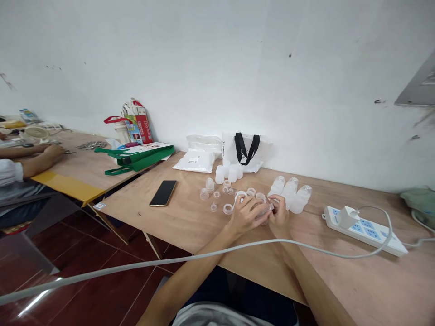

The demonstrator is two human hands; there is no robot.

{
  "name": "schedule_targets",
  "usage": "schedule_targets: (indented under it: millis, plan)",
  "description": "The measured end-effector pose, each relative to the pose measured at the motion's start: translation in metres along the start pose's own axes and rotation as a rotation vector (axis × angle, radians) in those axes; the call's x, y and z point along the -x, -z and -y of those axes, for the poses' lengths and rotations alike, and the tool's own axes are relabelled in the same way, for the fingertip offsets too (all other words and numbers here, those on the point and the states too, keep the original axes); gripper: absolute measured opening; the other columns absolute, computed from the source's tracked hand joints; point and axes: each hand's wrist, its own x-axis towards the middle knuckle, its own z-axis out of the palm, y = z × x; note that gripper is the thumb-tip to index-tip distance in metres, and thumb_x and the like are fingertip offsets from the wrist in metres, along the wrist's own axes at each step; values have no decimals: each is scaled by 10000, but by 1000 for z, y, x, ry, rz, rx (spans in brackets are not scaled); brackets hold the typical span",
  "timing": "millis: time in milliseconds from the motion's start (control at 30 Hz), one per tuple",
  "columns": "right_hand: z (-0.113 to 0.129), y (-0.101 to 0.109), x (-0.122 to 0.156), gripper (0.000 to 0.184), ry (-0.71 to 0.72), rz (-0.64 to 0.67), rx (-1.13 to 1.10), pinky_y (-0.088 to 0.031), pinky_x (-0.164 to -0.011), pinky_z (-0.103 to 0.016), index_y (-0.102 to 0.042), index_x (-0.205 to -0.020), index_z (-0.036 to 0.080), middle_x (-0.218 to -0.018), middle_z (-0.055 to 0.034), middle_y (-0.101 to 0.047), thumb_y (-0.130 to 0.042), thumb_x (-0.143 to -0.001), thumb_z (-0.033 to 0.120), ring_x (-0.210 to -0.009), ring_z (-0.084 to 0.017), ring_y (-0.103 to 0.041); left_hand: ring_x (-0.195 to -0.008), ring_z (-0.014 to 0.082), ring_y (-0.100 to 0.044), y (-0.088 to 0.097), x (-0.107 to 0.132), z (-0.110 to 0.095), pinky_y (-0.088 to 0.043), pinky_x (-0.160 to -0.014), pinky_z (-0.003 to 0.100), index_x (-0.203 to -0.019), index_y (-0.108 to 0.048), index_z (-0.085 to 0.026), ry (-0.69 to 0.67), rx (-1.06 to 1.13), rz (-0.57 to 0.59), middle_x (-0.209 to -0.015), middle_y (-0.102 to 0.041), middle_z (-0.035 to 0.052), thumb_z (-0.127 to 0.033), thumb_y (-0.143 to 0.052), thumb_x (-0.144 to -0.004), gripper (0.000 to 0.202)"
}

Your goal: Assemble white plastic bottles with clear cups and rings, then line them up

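White-sleeved co-worker's hand (52, 154) rests on a neighbouring counter (81, 165) beside a green tote bag (136, 158). On the plywood counter (183, 231), a black phone (163, 193) lies left of loose clear plastic cups and rings (217, 190). The person's left hand (243, 215) and right hand (280, 217) meet, fingers (273, 199) clenched on a small clear plastic part (265, 213), just beside three translucent plastic bottles (290, 192). A white power strip (363, 231) lies further right.
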Motion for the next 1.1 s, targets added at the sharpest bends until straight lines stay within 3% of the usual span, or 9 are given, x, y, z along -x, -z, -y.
schedule_targets:
  millis: [200,400,567,800,967,1100]
  plan:
    - [6,-1,5,189,40,13,-2,-547,-653,-302,-580,-1078,250,-938,-39,-752,-549,-916,343,-705,-186,-683,-886,193,-646,3,-2,-1,-476,-794,330,-966,-744,-219,11,66,-112,-952,-742,54,-289,-694,-934,92]
    - [15,8,6,156,97,39,-101,-524,-581,-257,-581,-1044,251,-864,-9,-708,-606,-905,317,-673,-162,-655,-881,162,-685,4,-3,3,-575,-758,289,-1012,-694,-178,-3,239,-102,-981,-715,74,-337,-627,-1001,173]
    - [23,12,8,271,164,127,-177,-580,-737,-323,-576,-1151,240,-1013,-59,-705,-616,-892,307,-869,-211,-702,-849,144,-697,3,-3,9,-602,-726,266,-1009,-639,-173,-98,352,-196,-939,-700,55,-288,-606,-1015,119]
    - [22,-2,11,189,43,32,-147,-429,-467,-233,-597,-1055,238,-826,0,-717,-613,-870,272,-512,-114,-541,-828,142,-688,6,-3,11,-600,-722,267,-1052,-617,-178,-19,376,-224,-927,-700,54,-199,-600,-1008,52]
    - [17,0,6,169,11,25,-176,-448,-488,-231,-580,-987,255,-767,26,-704,-625,-842,331,-557,-135,-592,-862,181,-696,5,-4,11,-622,-725,295,-1075,-652,-177,-86,335,-207,-989,-698,86,-397,-707,-938,265]
    - [12,2,5,142,-2,46,-181,-400,-455,-223,-571,-931,260,-615,77,-624,-618,-826,342,-465,-116,-521,-856,185,-697,3,-3,11,-631,-728,293,-1038,-691,-178,-101,290,-223,-1003,-695,94,-417,-767,-884,295]
